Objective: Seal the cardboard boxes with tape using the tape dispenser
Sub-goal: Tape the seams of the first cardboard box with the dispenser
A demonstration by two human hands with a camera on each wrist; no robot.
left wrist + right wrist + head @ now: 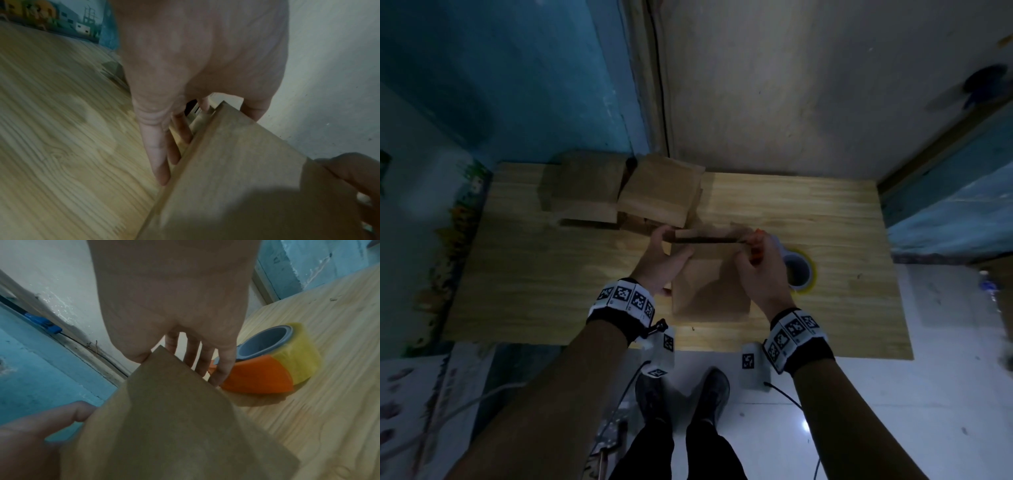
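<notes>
A plain cardboard box (710, 287) sits at the middle of the wooden table (517, 274), with a dark gap along its far top edge. My left hand (667, 253) holds its left side, fingers (156, 146) straight down the wall and thumb on the top. My right hand (753, 257) grips the right side the same way, fingers (205, 353) behind the box (174, 426). Just right of that hand, an orange tape dispenser (799, 270) with a yellowish roll (298, 353) rests on the table, and neither hand holds it.
Two more cardboard boxes (585, 192) (661, 192) are at the back left of the table. A grey wall and a blue wall rise right behind the table. My feet stand on white floor at its front edge.
</notes>
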